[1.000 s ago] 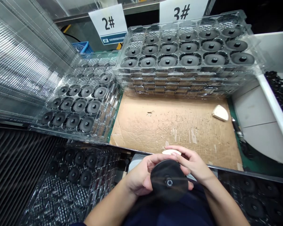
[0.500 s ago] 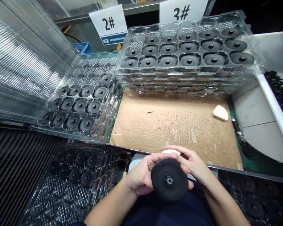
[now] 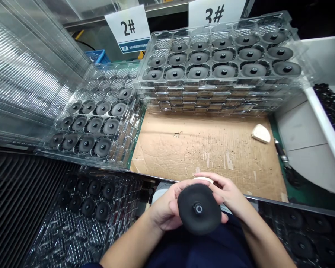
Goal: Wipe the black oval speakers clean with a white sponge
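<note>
A round black disc (image 3: 198, 209) with a small hub in its middle is held between both hands, low in the view and close to my body. My left hand (image 3: 164, 210) has its fingers curled round the disc's left edge. My right hand (image 3: 229, 197) is closed on the disc's right and far edge. Just behind the disc, under my right fingertips, a small white pad (image 3: 203, 180) shows. Which hand holds it I cannot tell.
A clear tray stack (image 3: 223, 93) with black discs stands at the back under signs 2# and 3#. Another clear tray (image 3: 120, 149) of discs lies at left. Brown cardboard (image 3: 206, 149) covers the bench, with a white wedge (image 3: 261, 133) at right. More trays lie low left and right.
The disc has risen slightly and shifted a little left in my hands, and its blur has gone. Both hands stay in place.
</note>
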A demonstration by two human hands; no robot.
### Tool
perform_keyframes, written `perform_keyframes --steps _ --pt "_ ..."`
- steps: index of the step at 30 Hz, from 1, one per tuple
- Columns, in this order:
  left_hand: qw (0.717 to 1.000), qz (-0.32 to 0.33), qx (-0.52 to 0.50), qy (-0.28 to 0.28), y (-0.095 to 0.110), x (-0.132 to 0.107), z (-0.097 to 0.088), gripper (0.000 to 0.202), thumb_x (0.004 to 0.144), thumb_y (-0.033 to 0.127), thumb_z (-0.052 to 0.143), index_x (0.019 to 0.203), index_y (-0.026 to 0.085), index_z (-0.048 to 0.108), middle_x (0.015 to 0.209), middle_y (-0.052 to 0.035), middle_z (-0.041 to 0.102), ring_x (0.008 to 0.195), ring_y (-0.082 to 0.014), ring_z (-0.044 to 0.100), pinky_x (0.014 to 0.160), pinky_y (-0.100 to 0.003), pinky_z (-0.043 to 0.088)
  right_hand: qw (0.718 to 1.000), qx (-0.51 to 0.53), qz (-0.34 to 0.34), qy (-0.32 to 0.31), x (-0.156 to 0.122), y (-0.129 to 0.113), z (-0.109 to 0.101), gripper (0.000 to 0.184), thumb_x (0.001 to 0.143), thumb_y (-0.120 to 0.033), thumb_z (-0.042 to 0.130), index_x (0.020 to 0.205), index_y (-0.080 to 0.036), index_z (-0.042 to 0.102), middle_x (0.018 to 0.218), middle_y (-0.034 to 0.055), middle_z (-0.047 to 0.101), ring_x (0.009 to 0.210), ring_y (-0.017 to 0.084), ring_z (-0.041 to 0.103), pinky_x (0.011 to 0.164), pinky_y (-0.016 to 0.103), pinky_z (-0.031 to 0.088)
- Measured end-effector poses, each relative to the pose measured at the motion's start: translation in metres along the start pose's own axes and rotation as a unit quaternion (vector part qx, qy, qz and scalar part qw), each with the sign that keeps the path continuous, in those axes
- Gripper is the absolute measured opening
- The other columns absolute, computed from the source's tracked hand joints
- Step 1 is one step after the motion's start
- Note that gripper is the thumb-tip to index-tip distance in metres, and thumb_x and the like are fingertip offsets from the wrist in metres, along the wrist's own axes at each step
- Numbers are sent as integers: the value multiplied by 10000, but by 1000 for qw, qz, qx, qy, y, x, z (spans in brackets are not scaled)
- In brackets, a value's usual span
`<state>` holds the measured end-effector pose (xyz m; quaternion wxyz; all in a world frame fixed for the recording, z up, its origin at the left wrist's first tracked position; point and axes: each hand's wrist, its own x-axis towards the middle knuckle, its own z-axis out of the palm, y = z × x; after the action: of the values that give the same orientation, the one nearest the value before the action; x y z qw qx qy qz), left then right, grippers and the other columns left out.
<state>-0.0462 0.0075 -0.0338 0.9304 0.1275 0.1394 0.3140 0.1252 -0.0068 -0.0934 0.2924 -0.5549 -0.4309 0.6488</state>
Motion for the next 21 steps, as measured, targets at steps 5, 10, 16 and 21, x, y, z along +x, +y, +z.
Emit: perform_keyframes --steps 5,10,16,21 --pt "999 -17 -5 27 0 0 -2 478 560 316 848 1007 232 702 953 -41 751 800 -215 724 739 -294 539 1000 -3 4 0 0 1 0 433 802 -531 577 1047 -194 698 1015 89 708 880 246 643 773 367 497" --pt "999 -20 -10 36 -1 0 -3 553 532 441 839 1012 209 691 938 -55 744 779 -226 722 738 -317 533 1000 -5 1 4 -1 0 0 418 800 -512 579 1039 -192 703 1029 93 707 882 245 645 769 361 500" --pt "997 -23 0 78 -1 0 -2 574 488 457 853 977 206 688 878 -48 745 723 -225 720 696 -313 527 1000 -7 -8 8 -1 -3 0 434 793 -527 586 1027 -184 711 1006 101 716 872 251 659 761 360 518" --pt "995 -20 13 98 -2 3 -1 568 479 460 857 942 175 694 840 -39 726 697 -203 711 680 -280 524 1000 -6 -24 5 -1 -1 0 441 769 -538 616 1021 -190 714 1055 103 709 959 270 648 834 381 508"
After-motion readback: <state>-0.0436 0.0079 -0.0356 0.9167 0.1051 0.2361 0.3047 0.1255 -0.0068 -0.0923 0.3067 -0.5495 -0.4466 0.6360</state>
